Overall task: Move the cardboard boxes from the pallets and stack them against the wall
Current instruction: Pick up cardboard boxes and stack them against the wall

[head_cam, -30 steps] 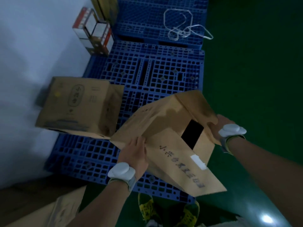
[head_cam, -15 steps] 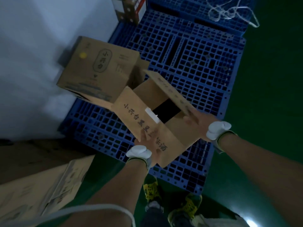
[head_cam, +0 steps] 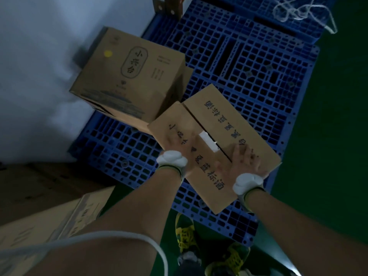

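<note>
Cardboard box (head_cam: 223, 124) flaps lie under both flat hands (head_cam: 211, 154).

Dim, bluish light leaves the dark green floor (head_cam: 338, 136) nearly black. The printed brown cardboard box (head_cam: 131, 76) throws a soft shadow on the pale wall (head_cam: 39, 76). Motion blur smears the wall and frame edges; wide-angle distortion bends the blue plastic pallet (head_cam: 258, 66).

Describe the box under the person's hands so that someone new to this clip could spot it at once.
Find the blue pallet beside the white wall. At its near edge lies a flat-topped cardboard box with both hands, left hand and right hand, pressed on its closed flaps. Unlike the tilted box by the wall, it has a white label on its centre seam.
</note>
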Tool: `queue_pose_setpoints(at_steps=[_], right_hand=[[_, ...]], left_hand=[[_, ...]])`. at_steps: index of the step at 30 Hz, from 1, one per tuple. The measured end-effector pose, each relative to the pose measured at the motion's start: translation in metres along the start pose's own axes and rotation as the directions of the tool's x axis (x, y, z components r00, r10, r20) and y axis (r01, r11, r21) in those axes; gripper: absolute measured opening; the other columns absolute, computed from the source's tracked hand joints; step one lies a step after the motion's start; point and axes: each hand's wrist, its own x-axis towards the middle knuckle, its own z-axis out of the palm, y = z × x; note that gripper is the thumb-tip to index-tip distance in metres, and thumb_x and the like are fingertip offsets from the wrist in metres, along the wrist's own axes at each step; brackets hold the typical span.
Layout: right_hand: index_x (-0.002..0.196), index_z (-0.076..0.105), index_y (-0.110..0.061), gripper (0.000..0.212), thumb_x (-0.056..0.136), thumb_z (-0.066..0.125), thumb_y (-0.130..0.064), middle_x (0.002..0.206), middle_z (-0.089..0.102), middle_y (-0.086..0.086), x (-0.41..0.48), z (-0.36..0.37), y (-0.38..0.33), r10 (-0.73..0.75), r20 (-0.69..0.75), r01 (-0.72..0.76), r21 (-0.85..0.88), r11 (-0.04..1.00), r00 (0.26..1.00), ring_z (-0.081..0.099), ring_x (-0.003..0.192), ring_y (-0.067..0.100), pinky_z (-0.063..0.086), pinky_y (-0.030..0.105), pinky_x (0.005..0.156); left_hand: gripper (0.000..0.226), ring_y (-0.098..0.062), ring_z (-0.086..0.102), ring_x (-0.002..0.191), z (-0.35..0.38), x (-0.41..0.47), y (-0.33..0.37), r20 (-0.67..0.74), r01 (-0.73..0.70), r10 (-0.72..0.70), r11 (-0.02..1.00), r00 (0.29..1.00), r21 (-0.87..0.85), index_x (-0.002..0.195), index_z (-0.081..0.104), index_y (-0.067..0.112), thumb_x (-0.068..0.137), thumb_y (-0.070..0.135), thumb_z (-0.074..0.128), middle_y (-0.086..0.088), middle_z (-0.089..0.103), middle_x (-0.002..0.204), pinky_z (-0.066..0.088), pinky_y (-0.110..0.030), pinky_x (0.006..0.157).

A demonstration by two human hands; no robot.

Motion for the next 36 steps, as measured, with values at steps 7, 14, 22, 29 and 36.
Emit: queue_pose_setpoints(at_steps=[7, 14, 22, 29, 36], right_hand=[[0.135, -0.039, -0.048, 0.067, 0.084, -0.001, -0.069, 0.159, -0.022, 0.008, 0.009, 0.046, 0.000, 0.183, -0.165, -0.169, 0.093, 0.981, 0.969, -0.009, 0.142, 0.051, 0.013, 0.082, 0.099], [0.134, -0.032, -0.058, 0.057, 0.082, -0.010, -0.071, 0.162, -0.014, 0.004, 0.005, 0.064, -0.011, 0.454, -0.189, -0.346, 0.421, 0.838, 0.870, 0.006, 0.143, 0.048, 0.015, 0.082, 0.097], [0.152, -0.002, -0.040, 0.098, 0.069, 0.022, -0.086, 0.162, -0.001, 0.012, 0.016, 0.057, -0.043, 0.754, 0.019, -0.538, 0.712, 0.451, 0.657, 0.044, 0.120, 0.046, 0.033, 0.064, 0.098], [0.152, 0.002, -0.031, 0.124, 0.054, 0.047, -0.093, 0.149, 0.039, 0.016, 0.002, 0.056, 0.005, 0.720, 0.232, -0.521, 0.828, 0.206, 0.654, 0.051, 0.122, 0.040, 0.038, 0.054, 0.097], [0.146, 0.025, -0.008, 0.116, 0.065, 0.041, -0.090, 0.138, 0.049, 0.022, -0.028, 0.050, 0.081, 0.711, 0.309, -0.639, 0.727, 0.251, 0.631, 0.055, 0.114, 0.042, 0.044, 0.049, 0.093]], left_hand=[[0.058, -0.041, -0.011, 0.145, -0.017, 0.050, -0.007, -0.147, 0.006, 0.027, 0.975, 0.989, 0.221, 0.150, -0.001, 0.046, 0.099, 0.049, 0.028, -0.013, -0.018, 0.159, 0.008, -0.060, 0.115], [0.074, -0.046, 0.021, 0.139, -0.027, 0.059, -0.003, -0.373, 0.002, 0.110, 0.958, 0.921, 0.286, 0.151, 0.009, 0.013, 0.095, 0.058, 0.025, -0.022, 0.009, 0.159, 0.021, -0.055, 0.112], [0.087, -0.043, 0.049, 0.117, -0.053, 0.110, 0.027, -0.252, 0.177, -0.122, 0.962, 0.960, 0.209, 0.153, -0.001, 0.024, 0.087, 0.074, 0.025, -0.019, 0.034, 0.143, 0.039, -0.052, 0.096], [0.085, -0.040, 0.049, 0.114, -0.048, 0.082, 0.026, -0.277, 0.201, -0.178, 0.978, 0.944, 0.059, 0.137, 0.029, 0.010, 0.082, 0.075, 0.038, -0.018, 0.041, 0.134, 0.046, -0.051, 0.090], [0.091, -0.040, 0.047, 0.118, 0.010, 0.002, 0.031, -0.263, 0.226, -0.217, 0.974, 0.940, 0.004, 0.140, 0.025, 0.007, 0.083, 0.077, 0.033, -0.021, 0.040, 0.136, 0.047, -0.051, 0.089]])
